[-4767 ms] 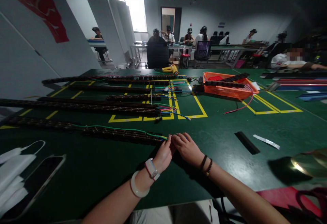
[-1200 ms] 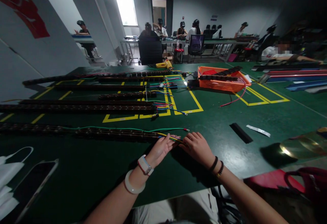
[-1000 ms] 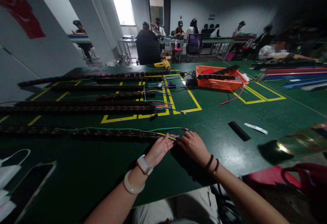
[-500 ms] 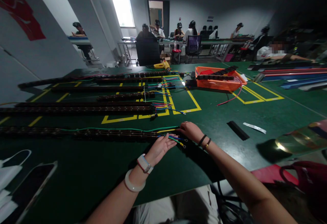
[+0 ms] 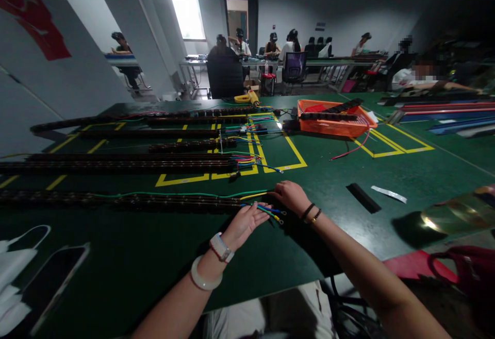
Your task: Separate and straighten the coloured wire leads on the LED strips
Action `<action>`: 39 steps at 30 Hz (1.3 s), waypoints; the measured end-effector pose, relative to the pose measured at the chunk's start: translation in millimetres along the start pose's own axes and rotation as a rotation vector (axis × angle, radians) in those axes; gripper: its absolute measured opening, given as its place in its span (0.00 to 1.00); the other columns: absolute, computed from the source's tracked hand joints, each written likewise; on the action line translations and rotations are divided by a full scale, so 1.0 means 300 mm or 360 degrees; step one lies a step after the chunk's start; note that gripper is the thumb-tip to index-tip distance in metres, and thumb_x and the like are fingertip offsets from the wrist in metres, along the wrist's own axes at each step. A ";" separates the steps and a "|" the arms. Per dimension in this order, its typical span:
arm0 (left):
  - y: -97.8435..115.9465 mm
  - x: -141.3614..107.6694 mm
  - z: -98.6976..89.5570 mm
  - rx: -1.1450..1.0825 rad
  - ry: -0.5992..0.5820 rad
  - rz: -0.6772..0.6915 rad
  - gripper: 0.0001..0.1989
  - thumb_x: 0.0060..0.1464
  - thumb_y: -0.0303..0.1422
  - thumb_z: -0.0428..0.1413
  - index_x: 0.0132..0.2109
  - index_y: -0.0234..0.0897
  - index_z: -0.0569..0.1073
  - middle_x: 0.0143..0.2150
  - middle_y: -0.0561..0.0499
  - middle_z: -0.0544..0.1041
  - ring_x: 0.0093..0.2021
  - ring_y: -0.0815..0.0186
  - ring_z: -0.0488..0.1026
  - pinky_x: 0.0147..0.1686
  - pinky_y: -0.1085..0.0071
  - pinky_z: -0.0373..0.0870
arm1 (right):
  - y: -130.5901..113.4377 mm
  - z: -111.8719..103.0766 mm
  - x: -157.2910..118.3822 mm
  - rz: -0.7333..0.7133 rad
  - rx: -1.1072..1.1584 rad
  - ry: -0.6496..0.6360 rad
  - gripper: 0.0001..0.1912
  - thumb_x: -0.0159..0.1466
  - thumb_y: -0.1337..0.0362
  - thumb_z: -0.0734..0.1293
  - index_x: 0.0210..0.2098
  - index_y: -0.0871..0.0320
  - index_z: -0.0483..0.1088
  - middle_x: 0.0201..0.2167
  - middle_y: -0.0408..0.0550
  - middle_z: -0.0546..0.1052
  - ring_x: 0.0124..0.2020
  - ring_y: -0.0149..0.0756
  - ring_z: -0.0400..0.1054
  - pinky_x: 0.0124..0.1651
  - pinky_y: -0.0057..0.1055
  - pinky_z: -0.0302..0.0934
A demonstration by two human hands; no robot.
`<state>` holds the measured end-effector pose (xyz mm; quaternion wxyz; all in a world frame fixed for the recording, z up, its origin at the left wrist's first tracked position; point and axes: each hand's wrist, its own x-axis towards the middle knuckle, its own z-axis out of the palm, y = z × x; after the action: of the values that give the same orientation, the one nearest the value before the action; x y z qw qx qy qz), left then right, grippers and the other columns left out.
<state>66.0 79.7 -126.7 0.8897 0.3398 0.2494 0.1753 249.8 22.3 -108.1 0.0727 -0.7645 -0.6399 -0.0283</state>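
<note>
A long dark wire bundle (image 5: 185,201) lies across the green table, with green, yellow and blue wires coming out of its right end. My left hand (image 5: 247,220) is palm up beside that end, fingers apart, with blue and green wires (image 5: 273,213) tipped with ring terminals lying over the fingers. My right hand (image 5: 290,195) is closed at the ends of the green and yellow wires (image 5: 253,195); its fingertips pinch them, though the exact grip is small to see.
More wire bundles (image 5: 127,164) lie behind. An orange basket (image 5: 328,129) and a yellow heat gun (image 5: 247,98) stand farther back. Black strip (image 5: 363,198), white strip (image 5: 389,194) and a clear bottle (image 5: 456,213) are right; a phone (image 5: 56,282) is left. People sit at far tables.
The whole view has shifted slightly. Both hands stay almost where they were among the wire ends, and no thing has been taken up or let go.
</note>
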 end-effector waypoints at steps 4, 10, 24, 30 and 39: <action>0.000 -0.003 0.004 0.0008 0.0012 0.0008 0.09 0.58 0.31 0.49 0.39 0.29 0.71 0.44 0.41 0.75 0.45 0.62 0.74 0.61 0.54 0.60 | 0.000 -0.036 -0.095 -0.0042 0.0048 0.0188 0.15 0.65 0.53 0.60 0.35 0.59 0.70 0.32 0.49 0.71 0.36 0.35 0.64 0.38 0.29 0.54; -0.005 -0.002 0.000 0.0029 -0.0063 0.0040 0.11 0.57 0.34 0.51 0.40 0.30 0.72 0.47 0.39 0.75 0.50 0.59 0.72 0.61 0.58 0.61 | -0.072 -0.073 -0.206 -0.0201 0.0030 0.0189 0.16 0.63 0.51 0.63 0.30 0.59 0.67 0.30 0.47 0.71 0.33 0.36 0.63 0.37 0.32 0.51; -0.010 0.001 0.002 0.0036 -0.0072 0.0064 0.11 0.55 0.36 0.54 0.39 0.31 0.72 0.42 0.42 0.77 0.43 0.66 0.75 0.45 0.73 0.73 | -0.132 -0.048 -0.198 -0.0050 -0.0122 0.0196 0.09 0.66 0.63 0.60 0.31 0.59 0.65 0.28 0.47 0.72 0.31 0.36 0.65 0.36 0.31 0.51; -0.007 -0.017 -0.005 0.0127 0.0010 0.0009 0.12 0.58 0.36 0.50 0.38 0.29 0.71 0.37 0.41 0.77 0.38 0.64 0.76 0.41 0.71 0.75 | -0.082 -0.037 -0.118 0.0180 0.0112 0.0049 0.07 0.65 0.62 0.61 0.35 0.59 0.65 0.30 0.46 0.74 0.32 0.33 0.68 0.32 0.27 0.50; -0.005 -0.014 -0.010 0.0176 -0.0026 -0.0003 0.15 0.58 0.38 0.48 0.39 0.28 0.71 0.41 0.36 0.77 0.42 0.60 0.76 0.43 0.69 0.74 | -0.065 0.003 -0.062 0.0320 0.0238 -0.0112 0.09 0.65 0.59 0.61 0.33 0.58 0.66 0.30 0.46 0.75 0.33 0.33 0.69 0.31 0.26 0.51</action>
<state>61.1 78.1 -128.4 0.8718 0.3896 0.2516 0.1576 227.4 7.6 -110.0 0.1094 -0.8177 -0.5626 0.0538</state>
